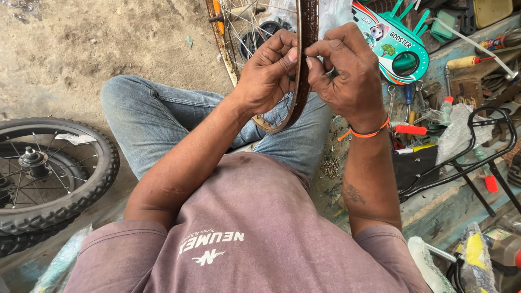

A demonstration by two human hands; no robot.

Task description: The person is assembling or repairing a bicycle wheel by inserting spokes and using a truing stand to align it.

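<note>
A rusty bare bicycle rim (pixel 307 32) with thin spokes (pixel 242 21) stands upright between my knees, edge toward me. My left hand (pixel 267 73) pinches the rim's edge with thumb and fingers from the left. My right hand (pixel 347 70), with an orange band at the wrist, meets it from the right, fingertips closed on something small at the rim that I cannot make out. Both hands touch each other at the rim.
A small tyred bicycle wheel (pixel 81 179) lies on the dirt floor at left. To the right are a teal plastic bike cover (pixel 399 51), scattered hand tools (pixel 412 130), a black metal frame (pixel 477 141) and wrapped parts (pixel 472 255).
</note>
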